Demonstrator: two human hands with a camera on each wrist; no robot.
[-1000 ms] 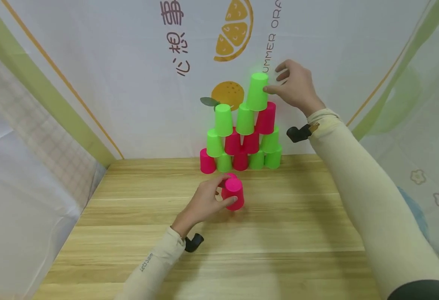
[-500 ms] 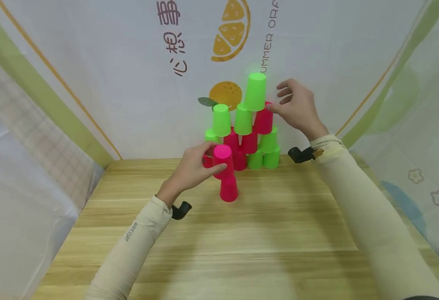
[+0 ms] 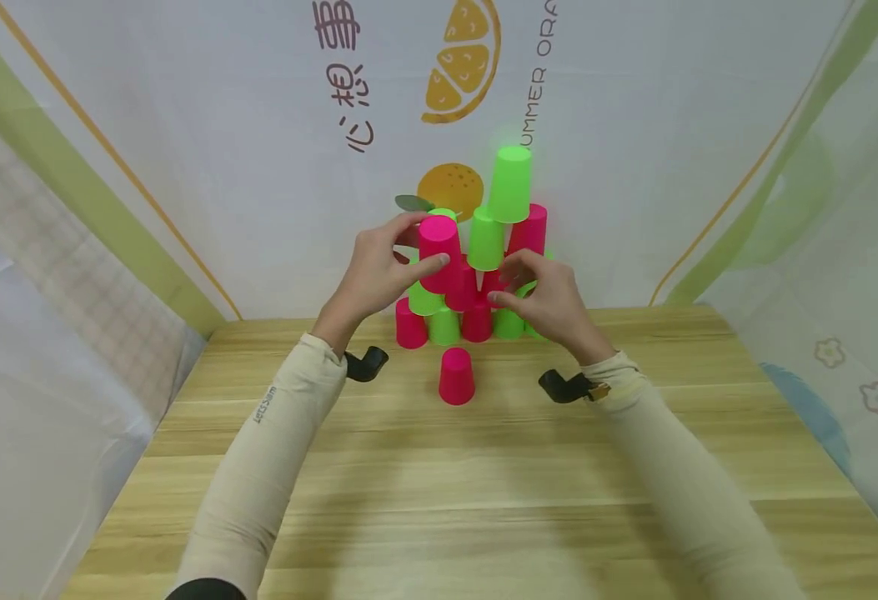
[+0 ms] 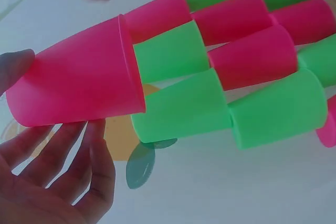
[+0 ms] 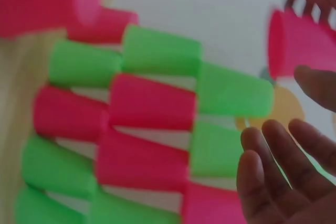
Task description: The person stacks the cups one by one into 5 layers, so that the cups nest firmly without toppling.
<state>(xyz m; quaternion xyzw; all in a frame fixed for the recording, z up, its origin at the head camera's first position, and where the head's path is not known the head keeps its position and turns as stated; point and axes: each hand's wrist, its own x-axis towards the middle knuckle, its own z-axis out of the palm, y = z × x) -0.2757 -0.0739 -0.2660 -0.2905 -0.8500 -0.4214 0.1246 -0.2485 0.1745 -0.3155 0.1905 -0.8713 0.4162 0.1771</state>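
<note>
My left hand (image 3: 371, 271) pinches an upside-down pink cup (image 3: 437, 243) between thumb and fingers. In the head view this cup overlaps a green cup in the stack's third row, at the left. The left wrist view shows the held cup (image 4: 76, 77) apart from the stacked cups, its mouth facing them. My right hand (image 3: 551, 300) hovers before the stack's right side, fingers loosely bent and nothing held. Pink and green cups form the stepped stack, topped by a green cup (image 3: 511, 185) at the right. The right hand covers some lower cups.
One pink cup (image 3: 457, 377) stands upside down on the wooden table (image 3: 439, 500), in front of the stack. A white printed cloth (image 3: 273, 167) hangs close behind the cups. More cloth hangs along both sides of the table.
My left hand has lifted the pink cup off the other pink one and raised it to the third row. My right hand has left the top green cup and come down.
</note>
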